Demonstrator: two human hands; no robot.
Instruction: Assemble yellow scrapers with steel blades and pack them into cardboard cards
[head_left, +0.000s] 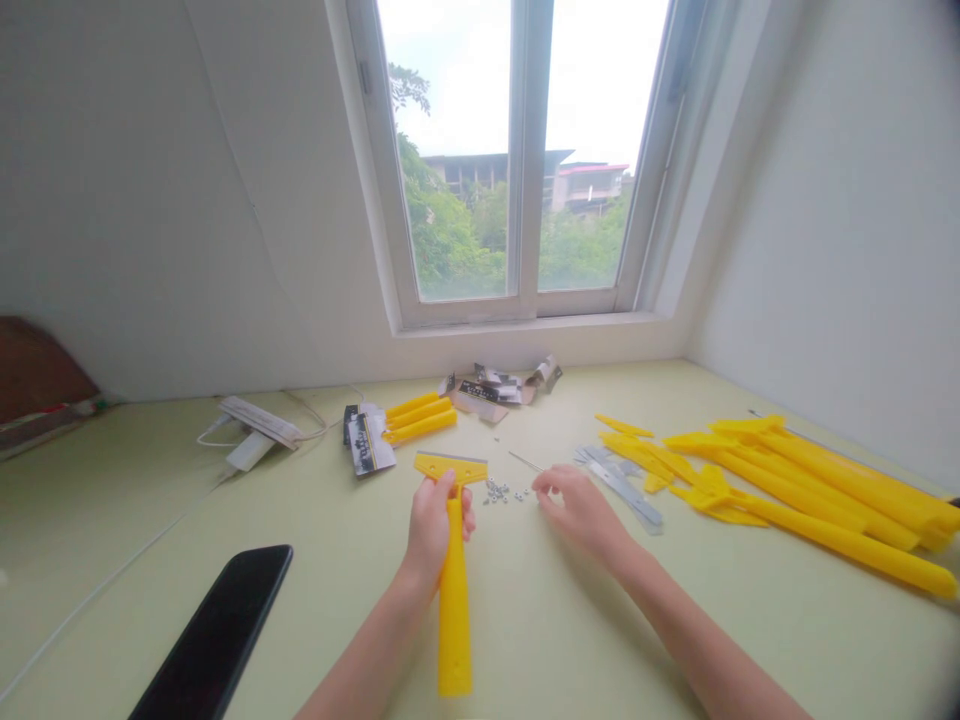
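My left hand point(433, 525) is wrapped around the neck of a yellow scraper point(454, 640). Its wide head with a thin metal blade points away from me, and the long handle runs back toward me. Just right of the scraper's head lies a scatter of small nuts and screws point(496, 491). My right hand point(574, 500) rests on the table beside them with thumb and fingertips pinched together; whatever they hold, if anything, is too small to make out. A thin metal rod point(523, 460) reaches out from behind the right fingers, and whether they touch it is unclear.
Metal blades point(622, 490) and yellow scraper parts point(802, 480) lie on the right. Packaged yellow handles point(420, 415) and torn packaging point(491, 392) are toward the window point(525, 150). A power strip point(259, 425) and a black phone point(217, 630) are on the left.
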